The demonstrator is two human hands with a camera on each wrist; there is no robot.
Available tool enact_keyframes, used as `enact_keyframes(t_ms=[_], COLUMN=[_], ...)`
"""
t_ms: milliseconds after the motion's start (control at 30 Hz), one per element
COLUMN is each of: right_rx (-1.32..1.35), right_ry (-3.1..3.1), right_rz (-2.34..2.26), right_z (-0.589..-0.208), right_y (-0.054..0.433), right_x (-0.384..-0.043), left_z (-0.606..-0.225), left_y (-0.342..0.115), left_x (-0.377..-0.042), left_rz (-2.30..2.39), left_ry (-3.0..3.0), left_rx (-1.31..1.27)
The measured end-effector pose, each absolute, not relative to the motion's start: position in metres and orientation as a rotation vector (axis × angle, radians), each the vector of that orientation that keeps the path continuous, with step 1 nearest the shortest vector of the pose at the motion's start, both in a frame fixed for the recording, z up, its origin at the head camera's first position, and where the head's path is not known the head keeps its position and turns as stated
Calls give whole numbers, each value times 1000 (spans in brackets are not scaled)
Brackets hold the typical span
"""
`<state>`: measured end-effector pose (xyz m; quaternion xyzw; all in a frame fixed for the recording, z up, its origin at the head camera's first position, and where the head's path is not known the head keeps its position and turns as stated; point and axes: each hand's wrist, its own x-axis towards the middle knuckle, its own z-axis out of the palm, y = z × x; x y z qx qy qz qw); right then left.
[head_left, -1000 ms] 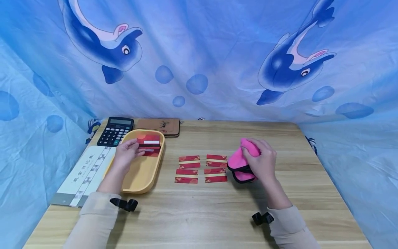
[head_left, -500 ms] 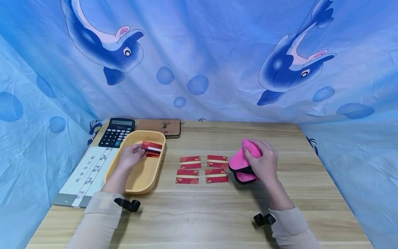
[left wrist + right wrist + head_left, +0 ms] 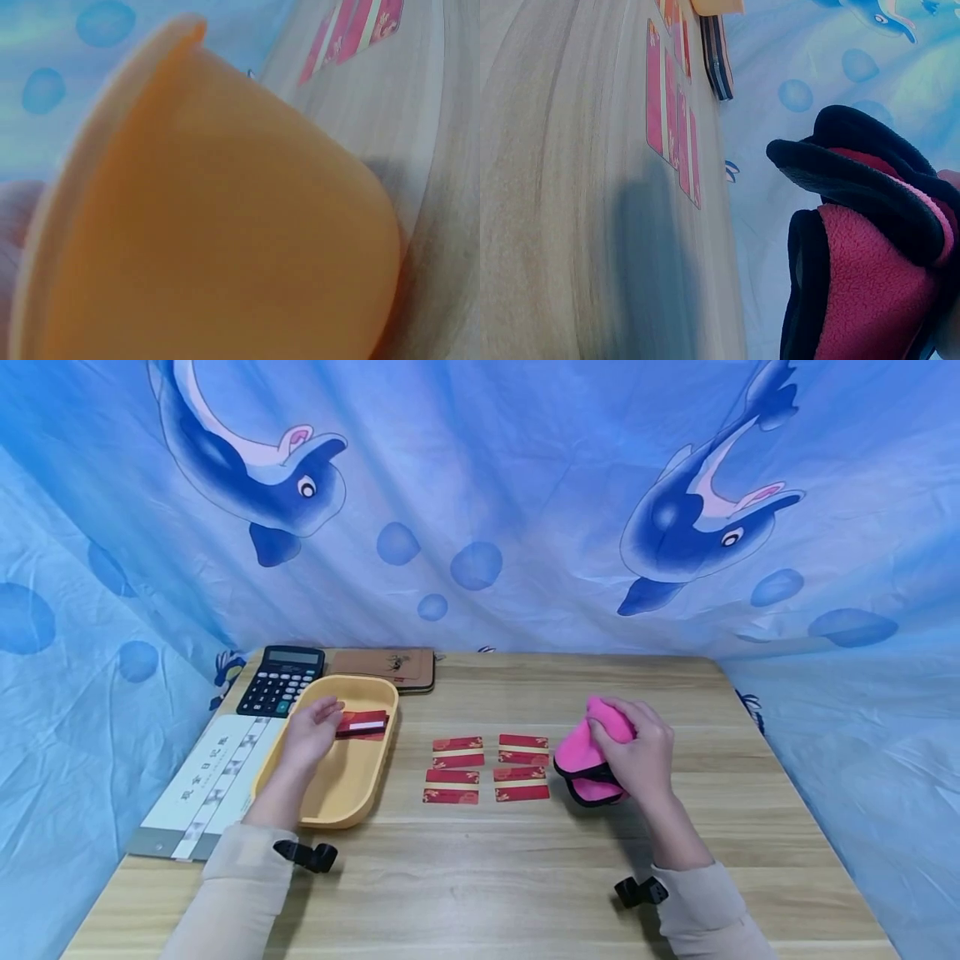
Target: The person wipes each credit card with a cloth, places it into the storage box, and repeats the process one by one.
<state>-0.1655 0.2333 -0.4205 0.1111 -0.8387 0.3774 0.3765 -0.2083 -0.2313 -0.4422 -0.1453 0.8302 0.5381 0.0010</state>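
Observation:
My left hand (image 3: 311, 731) is above the left part of a yellow tray (image 3: 320, 817), its fingers apart from the red cards (image 3: 365, 725) that lie one over another near the tray's right wall. In the left wrist view the tray's outer wall (image 3: 247, 210) fills most of the picture and hides the cards. At the right, my right hand (image 3: 645, 747) grips a folded pink fleece cloth with black edging (image 3: 577, 750), raised over the table. The cloth's folded layers (image 3: 870, 262) show close up in the right wrist view.
Several red cards with a pale stripe (image 3: 452, 752) lie in two rows mid-table. A calculator (image 3: 281, 681), a brown wallet (image 3: 375, 667) and a white booklet (image 3: 198, 777) surround the tray. A blue dolphin-print curtain (image 3: 525, 485) hangs behind the table.
Half a second ago my left hand held a red card in the tray; the card now lies on the others and the hand has come off it. My right hand still grips the cloth.

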Motion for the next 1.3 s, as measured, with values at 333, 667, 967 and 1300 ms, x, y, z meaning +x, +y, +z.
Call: enact_keyframes(t_ms=[333, 667, 967, 1300], right_rx=[270, 213, 191, 203], right_ry=[-2124, -2155, -2176, -2180], right_rz=[967, 939, 910, 921], right_z=[-419, -415, -424, -426], right_y=[235, 234, 228, 226], right_x=[-162, -155, -152, -153], left_z=[-414, -410, -436, -483], left_y=[-189, -148, -111, -97], left_x=[-193, -175, -166, -181], left_rz=[1768, 1722, 1614, 1503], left_ry=[2876, 2765, 2697, 2873], left_rx=[89, 396, 503, 349])
